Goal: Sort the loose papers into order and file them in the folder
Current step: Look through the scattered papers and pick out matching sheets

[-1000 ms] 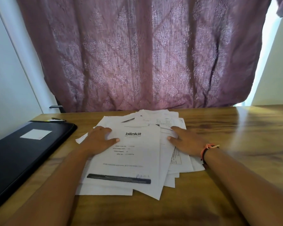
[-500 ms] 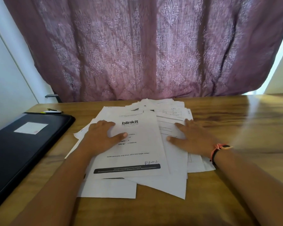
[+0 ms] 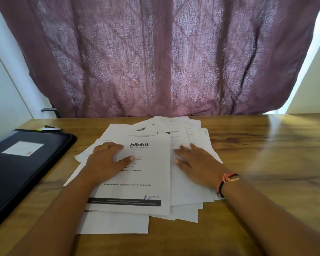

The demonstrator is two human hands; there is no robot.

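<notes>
A messy pile of loose white papers (image 3: 185, 209) lies spread in the middle of the wooden table. The top sheet (image 3: 148, 182) is printed with "blinkit" and has a dark bar near its lower edge. My left hand (image 3: 107, 161) rests flat on the left part of that top sheet, fingers straight. My right hand (image 3: 194, 163) lies flat on the sheets to the right, a red and black band on its wrist. A closed black folder (image 3: 20, 174) with a white label lies at the table's left side, apart from the pile.
The wooden table (image 3: 266, 163) stretches bare to the right of the pile. A pen or clip (image 3: 50, 128) lies behind the folder's far corner. A purple patterned curtain (image 3: 155, 61) hangs right behind the table's far edge, with white walls on both sides.
Both hands have stayed flat on the pile while the top sheets have been slid slightly and squared up. The view has tilted down a little.
</notes>
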